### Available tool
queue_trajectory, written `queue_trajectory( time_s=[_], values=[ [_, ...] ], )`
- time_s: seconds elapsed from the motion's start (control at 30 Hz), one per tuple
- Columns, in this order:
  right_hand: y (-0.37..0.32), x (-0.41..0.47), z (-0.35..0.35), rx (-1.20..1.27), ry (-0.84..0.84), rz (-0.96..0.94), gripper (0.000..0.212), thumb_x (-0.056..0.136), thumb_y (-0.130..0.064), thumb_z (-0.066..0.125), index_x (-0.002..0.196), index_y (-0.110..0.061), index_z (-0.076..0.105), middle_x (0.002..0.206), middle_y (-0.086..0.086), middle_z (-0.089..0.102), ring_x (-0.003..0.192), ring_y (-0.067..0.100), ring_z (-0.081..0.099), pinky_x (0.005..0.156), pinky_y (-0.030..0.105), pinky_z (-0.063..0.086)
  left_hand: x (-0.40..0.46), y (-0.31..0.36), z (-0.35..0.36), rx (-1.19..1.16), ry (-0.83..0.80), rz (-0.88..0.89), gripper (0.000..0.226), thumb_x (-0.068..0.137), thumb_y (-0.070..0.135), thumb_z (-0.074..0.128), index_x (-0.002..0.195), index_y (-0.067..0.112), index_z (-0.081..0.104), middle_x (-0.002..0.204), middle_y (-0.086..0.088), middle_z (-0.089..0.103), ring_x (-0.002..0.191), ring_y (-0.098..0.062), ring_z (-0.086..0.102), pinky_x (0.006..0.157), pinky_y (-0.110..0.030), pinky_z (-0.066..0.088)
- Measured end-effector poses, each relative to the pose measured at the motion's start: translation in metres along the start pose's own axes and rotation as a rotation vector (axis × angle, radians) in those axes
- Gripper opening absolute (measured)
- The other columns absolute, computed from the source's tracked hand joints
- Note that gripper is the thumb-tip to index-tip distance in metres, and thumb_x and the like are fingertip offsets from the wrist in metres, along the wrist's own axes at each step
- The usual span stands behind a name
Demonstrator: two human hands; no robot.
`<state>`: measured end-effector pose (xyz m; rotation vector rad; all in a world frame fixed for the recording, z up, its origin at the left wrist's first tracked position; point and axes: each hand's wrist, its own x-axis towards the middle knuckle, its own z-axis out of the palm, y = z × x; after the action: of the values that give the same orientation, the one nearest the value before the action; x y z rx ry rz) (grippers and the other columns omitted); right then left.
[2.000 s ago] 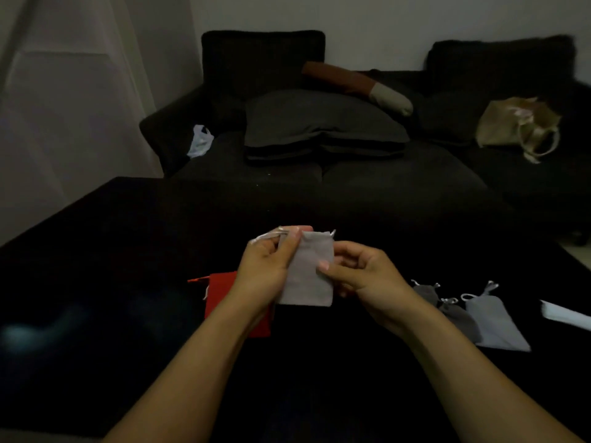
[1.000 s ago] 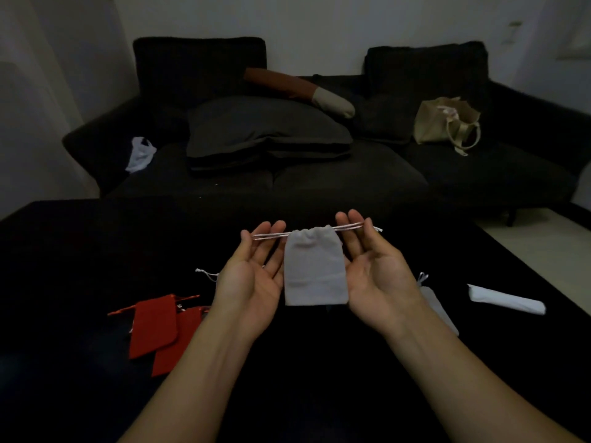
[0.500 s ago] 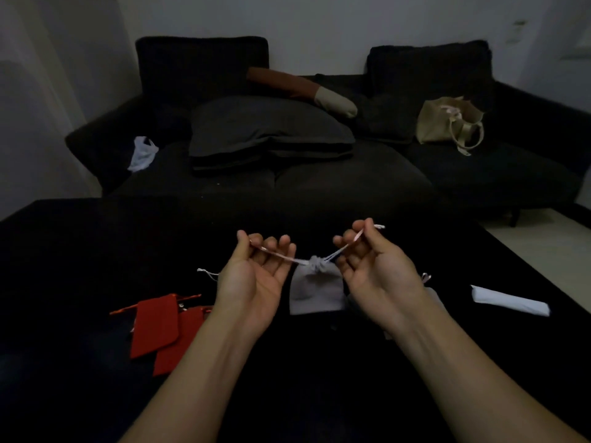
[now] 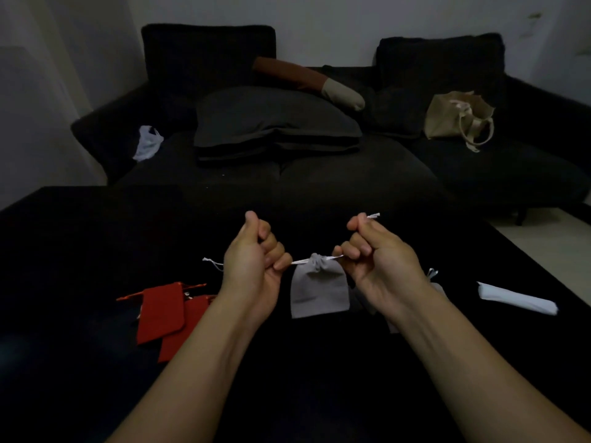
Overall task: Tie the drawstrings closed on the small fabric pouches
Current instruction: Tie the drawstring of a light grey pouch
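Note:
A small grey fabric pouch [image 4: 318, 290] hangs between my hands above the black table, its mouth gathered tight. My left hand [image 4: 254, 262] grips the white drawstring on the pouch's left side with curled fingers. My right hand [image 4: 375, 255] grips the drawstring on the right side, and a white cord end [image 4: 372, 215] sticks out above its fist. Two red pouches [image 4: 163, 311] lie flat on the table at the left. More grey pouches [image 4: 436, 287] lie at the right, mostly hidden behind my right wrist.
The black table [image 4: 96, 251] fills the lower view. A white folded item [image 4: 515, 302] lies near its right edge. Behind the table stands a dark sofa [image 4: 319, 174] with cushions, a beige tote bag [image 4: 459, 118] and a white plastic bag [image 4: 147, 142].
The pouch went from flat and open-mouthed to cinched. Both hands closed into fists on the drawstrings and pulled them outward, tightening the gathered top.

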<state>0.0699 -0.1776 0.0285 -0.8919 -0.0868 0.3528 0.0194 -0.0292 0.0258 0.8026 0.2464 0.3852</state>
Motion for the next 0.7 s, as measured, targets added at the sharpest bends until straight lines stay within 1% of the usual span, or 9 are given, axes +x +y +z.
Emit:
queue_trajectory(
  time_s=[0.07, 0.13, 0.17, 0.23, 0.33, 0.43, 0.5, 0.6, 0.7],
  values=[
    [0.008, 0.0, 0.001, 0.038, 0.01, 0.044, 0.029, 0.103, -0.021, 0.042, 0.079, -0.01, 0.053, 0.046, -0.005, 0.029, 0.041, 0.007, 0.032, 0.055, 0.023, 0.044, -0.004, -0.004, 0.0, 0.083, -0.003, -0.02, 0.047, 0.104, 0.044, 0.033, 0.065, 0.018, 0.039, 0.047, 0.007, 0.024, 0.039, -0.006, 0.021, 0.039, -0.019, 0.022],
    [0.019, 0.001, 0.0, 0.106, 0.054, 0.133, 0.029, 0.104, -0.022, 0.042, 0.078, -0.01, 0.051, 0.043, -0.006, 0.028, 0.037, 0.006, 0.029, 0.051, 0.02, 0.038, -0.011, -0.014, 0.001, 0.094, -0.032, -0.125, 0.049, 0.102, 0.05, 0.03, 0.065, 0.019, 0.04, 0.052, 0.006, 0.025, 0.045, -0.008, 0.022, 0.047, -0.024, 0.022],
    [0.026, 0.001, -0.001, 0.13, 0.083, 0.185, 0.029, 0.104, -0.022, 0.042, 0.078, -0.01, 0.051, 0.042, -0.006, 0.028, 0.035, 0.005, 0.028, 0.047, 0.019, 0.036, -0.014, -0.021, 0.002, 0.092, -0.041, -0.176, 0.047, 0.101, 0.047, 0.028, 0.066, 0.019, 0.04, 0.055, 0.004, 0.026, 0.048, -0.01, 0.023, 0.05, -0.027, 0.022],
    [0.036, 0.001, -0.003, 0.126, 0.144, 0.263, 0.029, 0.103, -0.02, 0.042, 0.078, -0.008, 0.05, 0.041, -0.005, 0.027, 0.032, 0.005, 0.024, 0.036, 0.016, 0.03, -0.018, -0.036, 0.004, 0.155, -0.017, -0.216, 0.035, 0.099, 0.03, 0.03, 0.068, 0.017, 0.04, 0.057, 0.002, 0.029, 0.051, -0.012, 0.027, 0.053, -0.028, 0.023],
    [0.036, 0.002, -0.005, 0.133, 0.198, 0.322, 0.031, 0.103, -0.021, 0.042, 0.076, -0.009, 0.049, 0.04, -0.005, 0.026, 0.03, 0.006, 0.022, 0.033, 0.017, 0.023, -0.016, -0.045, 0.0, 0.247, 0.03, -0.197, 0.032, 0.099, 0.012, 0.034, 0.07, 0.015, 0.045, 0.053, 0.002, 0.04, 0.051, -0.012, 0.036, 0.05, -0.024, 0.031],
    [0.03, 0.004, -0.006, 0.211, 0.206, 0.313, 0.033, 0.103, -0.024, 0.041, 0.073, -0.011, 0.047, 0.04, -0.004, 0.025, 0.03, 0.007, 0.022, 0.034, 0.016, 0.025, -0.014, -0.038, -0.008, 0.289, 0.036, -0.099, 0.031, 0.103, 0.016, 0.04, 0.077, 0.013, 0.057, 0.056, 0.003, 0.054, 0.055, -0.011, 0.053, 0.055, -0.022, 0.046],
    [0.036, 0.002, -0.004, 0.273, 0.191, 0.337, 0.033, 0.102, -0.026, 0.041, 0.073, -0.011, 0.047, 0.042, -0.004, 0.026, 0.031, 0.008, 0.023, 0.034, 0.017, 0.027, -0.016, -0.035, -0.013, 0.257, 0.073, -0.098, 0.029, 0.102, 0.026, 0.047, 0.083, 0.011, 0.064, 0.056, 0.003, 0.058, 0.054, -0.008, 0.059, 0.056, -0.02, 0.051],
    [0.044, -0.002, 0.002, 0.277, 0.142, 0.356, 0.034, 0.102, -0.027, 0.04, 0.073, -0.012, 0.047, 0.042, -0.004, 0.026, 0.031, 0.008, 0.023, 0.033, 0.018, 0.027, -0.018, -0.032, -0.019, 0.248, 0.158, -0.098, 0.031, 0.101, 0.033, 0.05, 0.083, 0.011, 0.062, 0.045, 0.007, 0.044, 0.039, -0.004, 0.043, 0.041, -0.017, 0.039],
    [0.038, 0.002, 0.005, 0.246, 0.104, 0.327, 0.036, 0.104, -0.026, 0.038, 0.071, -0.012, 0.044, 0.04, -0.005, 0.024, 0.03, 0.007, 0.021, 0.031, 0.018, 0.024, -0.018, -0.018, -0.02, 0.186, 0.14, -0.083, 0.031, 0.103, 0.029, 0.046, 0.08, 0.011, 0.056, 0.041, 0.009, 0.027, 0.032, -0.003, 0.022, 0.033, -0.017, 0.021]
  ],
)
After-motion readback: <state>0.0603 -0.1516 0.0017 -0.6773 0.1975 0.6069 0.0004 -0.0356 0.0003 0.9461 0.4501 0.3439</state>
